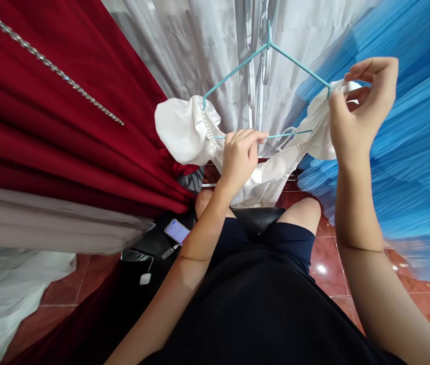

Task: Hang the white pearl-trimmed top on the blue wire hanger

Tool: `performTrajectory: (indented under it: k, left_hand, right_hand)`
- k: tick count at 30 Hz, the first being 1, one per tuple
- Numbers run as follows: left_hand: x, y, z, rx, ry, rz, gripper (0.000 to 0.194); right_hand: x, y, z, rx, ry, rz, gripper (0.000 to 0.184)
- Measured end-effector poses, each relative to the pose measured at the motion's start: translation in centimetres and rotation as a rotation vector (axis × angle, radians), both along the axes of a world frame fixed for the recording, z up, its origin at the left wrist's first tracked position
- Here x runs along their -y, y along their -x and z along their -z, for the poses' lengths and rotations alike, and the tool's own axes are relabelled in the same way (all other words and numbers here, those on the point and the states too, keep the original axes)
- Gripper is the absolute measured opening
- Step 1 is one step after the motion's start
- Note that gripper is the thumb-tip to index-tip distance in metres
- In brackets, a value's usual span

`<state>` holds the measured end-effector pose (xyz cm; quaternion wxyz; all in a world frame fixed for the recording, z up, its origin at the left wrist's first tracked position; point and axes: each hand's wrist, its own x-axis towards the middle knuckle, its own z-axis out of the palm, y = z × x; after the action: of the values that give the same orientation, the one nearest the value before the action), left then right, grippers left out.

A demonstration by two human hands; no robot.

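Note:
A white dress [272,175] with puffed sleeves and pearl-like beading along its neckline hangs on a light blue wire hanger [238,68]. My left hand [240,152] is closed around the hanger's bottom bar, near the middle of the neckline. At the hanger's right end, my right hand [363,104] pinches the dress's shoulder fabric between thumb and fingers. The left puffed sleeve [180,129] droops over the other end of the hanger. Part of the right sleeve is hidden behind my right hand.
Red fabric [123,137] with a beaded strand [59,71] hangs at left. White garments [211,45] hang ahead, and blue tulle [420,167] fills the right. A phone [177,230] and a white charger [145,278] lie on the black seat beside me. The floor [325,258] is red tile.

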<state>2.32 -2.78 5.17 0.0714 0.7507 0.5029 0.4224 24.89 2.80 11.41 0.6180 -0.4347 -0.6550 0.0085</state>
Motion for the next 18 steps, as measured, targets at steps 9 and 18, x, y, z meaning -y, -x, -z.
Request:
performTrajectory:
  k: [9, 18]
  left_hand:
    - [-0.1, 0.2, 0.3, 0.005, -0.052, -0.027, 0.034]
    - [0.7, 3.1, -1.1, 0.018, -0.122, 0.065, 0.034]
  right_hand:
    - [2.6, 5.5, 5.1, 0.382, 0.221, -0.202, 0.031]
    - [2.4, 8.4, 9.4, 0.297, 0.157, 0.016, 0.042]
